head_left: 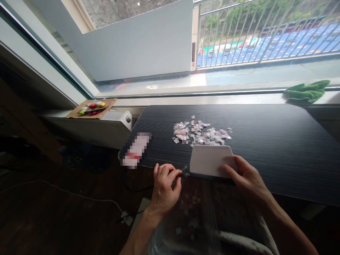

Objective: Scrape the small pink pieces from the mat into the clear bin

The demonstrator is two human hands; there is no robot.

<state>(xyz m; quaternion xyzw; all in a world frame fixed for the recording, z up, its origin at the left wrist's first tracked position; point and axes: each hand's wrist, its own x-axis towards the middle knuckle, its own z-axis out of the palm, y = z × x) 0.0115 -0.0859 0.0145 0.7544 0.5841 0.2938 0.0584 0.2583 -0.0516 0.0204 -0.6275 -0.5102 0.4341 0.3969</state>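
My right hand (247, 173) grips a white flat scraper (208, 161) by its right end, thumb on the near face. The scraper has a small hole near its upper left corner and stands tilted at the table's near edge. Just behind its upper edge lies a loose heap of small clear-and-white packets (198, 131), some with pinkish marks. At the same edge, left of the scraper, my left hand (166, 186) has loosely bent fingers, with thumb and forefinger apart. Near its forefinger is a bit of clear film. Below the edge, a transparent bag or bin (196, 216) shows a few packets dimly.
The dark wood-grain table (273, 141) runs along a window. A blurred-out pinkish item (136, 150) lies at its left end. Green gloves (306, 91) rest on the sill. Colourful objects on cardboard (73, 112) sit above a radiator (117, 117). A white cable (79, 196) crosses the floor.
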